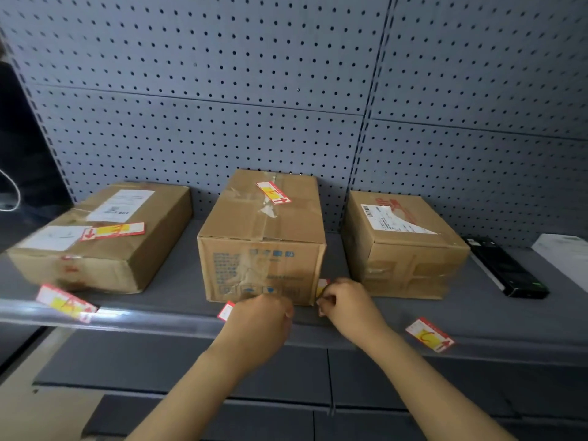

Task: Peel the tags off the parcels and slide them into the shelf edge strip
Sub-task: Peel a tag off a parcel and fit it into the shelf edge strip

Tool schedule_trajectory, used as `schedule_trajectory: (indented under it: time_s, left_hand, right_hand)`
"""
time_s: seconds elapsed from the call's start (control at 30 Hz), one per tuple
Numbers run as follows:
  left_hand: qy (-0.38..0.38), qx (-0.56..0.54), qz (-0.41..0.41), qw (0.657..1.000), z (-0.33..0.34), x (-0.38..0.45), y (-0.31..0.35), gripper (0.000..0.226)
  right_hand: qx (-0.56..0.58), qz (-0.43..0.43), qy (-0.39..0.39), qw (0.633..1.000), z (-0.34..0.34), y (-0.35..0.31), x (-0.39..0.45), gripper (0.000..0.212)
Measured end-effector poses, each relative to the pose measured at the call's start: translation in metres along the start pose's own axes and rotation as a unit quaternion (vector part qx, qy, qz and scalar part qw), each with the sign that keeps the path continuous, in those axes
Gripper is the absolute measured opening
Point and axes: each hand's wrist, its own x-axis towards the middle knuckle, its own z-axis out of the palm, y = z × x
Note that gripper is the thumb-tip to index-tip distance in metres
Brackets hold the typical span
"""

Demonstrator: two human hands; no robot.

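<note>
At lower centre, our left hand (259, 319) and right hand (345, 302) pinch opposite ends of a red-and-white tag (226, 310) along the shelf edge strip (159, 321). It looks thin and floppy, best held by its ends.

Taking the middle parcel (262, 237) as my mark: one parcel (101, 237) sits to its left and another (404, 246) to its right, all on the shelf (178, 281). A tag (273, 192) lies on top of it. Before it, my left hand (259, 316) and right hand (346, 305) hold a tag (226, 310) at the edge strip (143, 319).
</note>
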Motion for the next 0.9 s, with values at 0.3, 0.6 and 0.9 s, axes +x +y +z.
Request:
schedule_trajectory:
  time_s: [0.3,0.6,0.9]
  left_hand:
    - [-0.002,-0.002,0.017,1.0,-0.001,0.006,-0.001,0.022]
    - [0.004,-0.012,0.043,0.999,-0.005,0.005,0.0,0.022]
    - [-0.014,-0.012,0.069,0.997,-0.01,0.009,0.005,0.019]
  right_hand:
    - [0.001,0.254,-0.016,0.967,0.005,-0.01,0.022,0.04]
    - [0.058,0.333,-0.103,0.936,-0.011,-0.009,0.034,0.031]
    - [0.09,0.314,-0.055,0.944,-0.014,-0.006,0.025,0.021]
